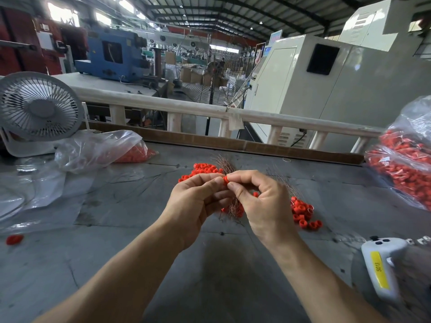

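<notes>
The person is standing at the grey table (140,229), and both hands are meeting in front of the chest. The left hand (198,201) and the right hand (261,201) are each pinching the same small red cap (225,179) between thumb and forefinger, held up above the tabletop. A bundle of thin copper wires (234,207) is hanging just below the pinch, between the two palms.

The cap is tiny and is being gripped only at its edges, so I judge it could pop out and roll away, as one stray cap (14,239) lying far to the left suggests. The fine wires could also bend, splay or miss the hole if the fingers are squeezing unevenly. The loose caps (303,213) beside the right wrist are lying near enough for a forearm to scatter them.

The fingers are covering most of the cap, so I cannot tell whether a wire is already going through it. Nor can I tell which hand is holding the bundle. A second heap of caps (205,170) is partly hidden behind the knuckles, and the plastic bag (405,164) of red pieces on the right is being cut off by the frame edge.
</notes>
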Tool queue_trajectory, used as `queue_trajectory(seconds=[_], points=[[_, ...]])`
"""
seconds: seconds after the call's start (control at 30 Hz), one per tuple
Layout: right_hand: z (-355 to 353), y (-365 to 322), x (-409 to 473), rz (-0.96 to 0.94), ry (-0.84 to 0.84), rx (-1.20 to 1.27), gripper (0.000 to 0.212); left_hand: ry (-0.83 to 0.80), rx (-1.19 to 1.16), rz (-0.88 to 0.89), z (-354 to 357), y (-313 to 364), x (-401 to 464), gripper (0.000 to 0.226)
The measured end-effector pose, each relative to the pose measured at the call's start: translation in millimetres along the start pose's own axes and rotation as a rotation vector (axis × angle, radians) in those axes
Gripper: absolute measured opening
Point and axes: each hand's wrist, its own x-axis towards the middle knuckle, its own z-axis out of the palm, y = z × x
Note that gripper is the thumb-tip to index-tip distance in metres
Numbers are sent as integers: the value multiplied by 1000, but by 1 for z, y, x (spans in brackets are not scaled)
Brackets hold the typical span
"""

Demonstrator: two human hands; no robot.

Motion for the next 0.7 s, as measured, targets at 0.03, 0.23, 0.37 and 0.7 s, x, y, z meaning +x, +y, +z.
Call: queue_trajectory(seconds=[0.03,0.23,0.37,0.7], points=[[0,0,0,-2,-6,0,15,0,3,1,0,0,0,11],[-1,-2,0,-31,-16,11,22,-10,21,13,0,-1,1,9],[-2,-1,0,-39,-18,-11,20,4,64,74,1,-3,2,12],[-2,3,0,-77,-4,-71,8,29,150,146,2,-5,2,10]])
